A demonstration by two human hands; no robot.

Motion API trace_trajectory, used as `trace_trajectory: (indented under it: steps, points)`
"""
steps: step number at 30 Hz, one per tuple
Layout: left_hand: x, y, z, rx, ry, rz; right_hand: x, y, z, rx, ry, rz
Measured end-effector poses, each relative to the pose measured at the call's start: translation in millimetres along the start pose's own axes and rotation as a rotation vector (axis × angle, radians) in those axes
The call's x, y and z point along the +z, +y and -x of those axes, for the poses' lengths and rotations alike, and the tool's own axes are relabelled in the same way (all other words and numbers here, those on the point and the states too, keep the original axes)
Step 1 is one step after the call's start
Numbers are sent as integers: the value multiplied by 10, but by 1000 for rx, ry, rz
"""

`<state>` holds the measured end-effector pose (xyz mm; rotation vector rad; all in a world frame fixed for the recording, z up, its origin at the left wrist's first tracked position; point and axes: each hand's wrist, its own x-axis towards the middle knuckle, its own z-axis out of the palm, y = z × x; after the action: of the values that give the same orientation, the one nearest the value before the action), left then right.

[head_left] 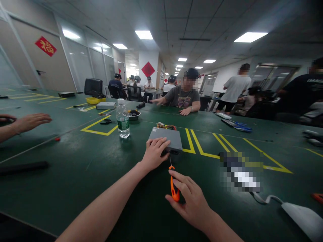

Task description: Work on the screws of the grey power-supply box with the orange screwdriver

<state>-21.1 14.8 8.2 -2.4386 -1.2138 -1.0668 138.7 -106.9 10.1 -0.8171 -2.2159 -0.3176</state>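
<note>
A grey metal computer power supply (174, 138) lies on the green table in front of me, a bundle of coloured cables at its far side. My left hand (156, 151) grips its near left part, fingers over the top and thumb at the front face. In my right hand (188, 193) is a screwdriver (174, 185) with an orange and black handle, held between fingers and thumb. Its thin shaft points away from me, to the front face of the power supply near my left thumb. Where exactly the tip sits is too small to make out.
Left of the power supply stands a water bottle (122, 119), with a metal bowl (134, 115) behind it. Yellow tape (204, 154) marks the table. A blurred device with a white cable (267, 200) lies right. A person (185, 95) sits opposite; another person's hand (32, 122) reaches in from the left.
</note>
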Motion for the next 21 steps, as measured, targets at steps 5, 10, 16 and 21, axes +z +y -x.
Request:
trace_trajectory:
  steps: [5,10,16,21]
  points:
    - [-40,16,-9,0,6,23,-59,-1,20,16,-145,21]
    - [-44,18,-19,-14,-11,33,-97,11,16,-13,-163,39]
    - [-38,22,-19,-17,-2,33,-15,-10,-22,-70,-92,47]
    - [-38,21,-23,-14,3,36,-29,-32,-10,-15,-235,6]
